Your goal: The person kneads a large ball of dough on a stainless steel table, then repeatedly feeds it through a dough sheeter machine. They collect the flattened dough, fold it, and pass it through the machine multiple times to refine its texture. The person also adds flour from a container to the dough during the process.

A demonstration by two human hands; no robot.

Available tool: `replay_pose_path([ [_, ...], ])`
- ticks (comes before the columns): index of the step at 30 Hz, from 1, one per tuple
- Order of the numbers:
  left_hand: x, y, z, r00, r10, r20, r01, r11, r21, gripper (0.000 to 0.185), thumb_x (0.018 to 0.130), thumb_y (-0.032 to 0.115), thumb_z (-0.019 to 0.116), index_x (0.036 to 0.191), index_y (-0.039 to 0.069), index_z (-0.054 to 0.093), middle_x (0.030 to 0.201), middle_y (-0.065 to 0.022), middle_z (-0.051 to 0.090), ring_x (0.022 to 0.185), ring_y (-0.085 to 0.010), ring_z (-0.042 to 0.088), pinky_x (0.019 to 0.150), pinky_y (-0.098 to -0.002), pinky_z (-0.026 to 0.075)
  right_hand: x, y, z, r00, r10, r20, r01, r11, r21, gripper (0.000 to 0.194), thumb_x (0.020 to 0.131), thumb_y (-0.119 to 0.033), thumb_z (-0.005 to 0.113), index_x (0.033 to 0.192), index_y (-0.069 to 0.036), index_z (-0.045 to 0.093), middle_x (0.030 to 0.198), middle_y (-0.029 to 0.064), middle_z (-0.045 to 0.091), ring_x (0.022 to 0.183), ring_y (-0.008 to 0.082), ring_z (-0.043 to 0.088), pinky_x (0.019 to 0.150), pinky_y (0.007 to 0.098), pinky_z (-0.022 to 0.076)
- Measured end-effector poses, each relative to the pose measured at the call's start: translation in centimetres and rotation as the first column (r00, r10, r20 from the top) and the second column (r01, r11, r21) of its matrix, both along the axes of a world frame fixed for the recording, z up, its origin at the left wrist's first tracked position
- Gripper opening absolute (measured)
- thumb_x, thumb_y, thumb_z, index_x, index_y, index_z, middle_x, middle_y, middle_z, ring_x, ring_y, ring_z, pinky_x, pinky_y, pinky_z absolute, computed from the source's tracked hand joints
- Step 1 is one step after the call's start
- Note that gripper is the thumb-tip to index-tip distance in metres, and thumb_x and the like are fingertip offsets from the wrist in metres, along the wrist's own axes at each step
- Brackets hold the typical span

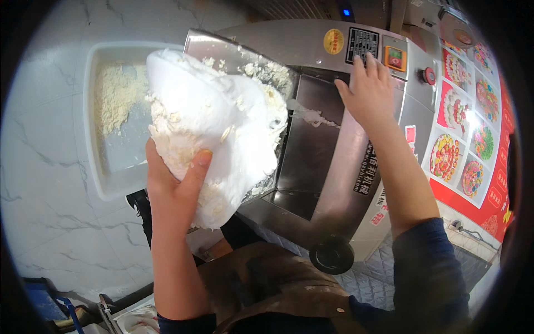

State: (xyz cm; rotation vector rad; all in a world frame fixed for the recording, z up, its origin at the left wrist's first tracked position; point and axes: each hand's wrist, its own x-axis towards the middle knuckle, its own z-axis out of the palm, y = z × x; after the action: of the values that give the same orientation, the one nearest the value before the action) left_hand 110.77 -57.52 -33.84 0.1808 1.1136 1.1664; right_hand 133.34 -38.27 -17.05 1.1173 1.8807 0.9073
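My left hand [177, 179] grips the lower left edge of a large, soft mass of white dough [225, 125], its thumb pressed on top. Crumbly, pale yellowish bits cling to the dough. The mass hangs over the metal tray [208, 46] of a stainless steel dough machine [288, 37]. My right hand [369, 89] holds nothing; its fingers are spread by the machine's dark label plate [363, 44], just left of the switch box [395, 58] with green and red buttons. A thin strip of dough [315, 117] lies on the machine's inner metal plate.
A white plastic tub [94, 125] with pale floury crumbs [119, 94] stands on the marbled floor at left. A red knob [427, 76] sits on the machine's right side. A round black part [331, 255] is near my apron. A poster with food pictures [463, 121] is at right.
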Motion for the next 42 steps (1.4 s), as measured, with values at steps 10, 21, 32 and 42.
replay_pose_path([
  [10,0.4,0.0,-0.4,1.0,-0.006,-0.027,0.006,0.999,0.032,0.058,0.087,0.02,0.07,0.13,-0.002,0.039,0.114,-0.0155,0.058,0.102,-0.0204,0.057,0.088,-0.0326,0.047,0.1,1.7,7.2,0.958,0.198,0.205,-0.179,0.978,-0.11,0.069,0.082,-0.04,0.063,0.132,0.004,0.046,0.126,0.0151,0.056,0.129,0.0271,0.043,0.115,0.0431,0.0221],
  [21,0.3,0.1,-2.0,0.995,0.014,-0.103,0.003,0.986,0.164,0.069,0.082,0.034,0.074,0.129,-0.005,0.041,0.118,-0.0201,0.057,0.107,-0.0252,0.056,0.093,-0.0356,0.044,-5.9,-0.4,2.6,0.835,0.221,-0.504,-0.361,0.911,-0.199,0.051,0.085,-0.032,0.065,0.129,-0.008,0.054,0.121,0.0124,0.061,0.12,0.0301,0.051,0.107,0.0423,0.036],
  [32,-0.3,-1.1,0.0,0.994,-0.056,0.093,0.058,0.998,-0.02,0.084,0.084,0.036,0.07,0.143,-0.004,0.026,0.134,-0.0183,0.045,0.12,-0.0259,0.045,0.101,-0.0365,0.037,-6.3,-14.1,-12.8,-0.279,-0.296,-0.914,0.459,0.795,-0.397,0.056,0.099,-0.033,0.045,0.14,0.004,0.037,0.141,0.0221,0.04,0.133,0.0339,0.035,0.111,0.0421,0.0241],
  [42,-3.1,-2.7,-1.4,0.883,-0.429,0.192,0.372,0.888,0.271,0.085,0.073,0.013,0.076,0.136,-0.009,0.024,0.125,-0.0212,0.043,0.112,-0.0284,0.051,0.095,-0.0391,0.042,2.3,-19.2,-7.6,0.283,-0.42,-0.863,0.801,0.598,-0.029,0.067,0.1,-0.036,0.043,0.148,0.004,0.019,0.154,0.0195,0.022,0.143,0.0294,0.021,0.116,0.0361,0.0158],
])
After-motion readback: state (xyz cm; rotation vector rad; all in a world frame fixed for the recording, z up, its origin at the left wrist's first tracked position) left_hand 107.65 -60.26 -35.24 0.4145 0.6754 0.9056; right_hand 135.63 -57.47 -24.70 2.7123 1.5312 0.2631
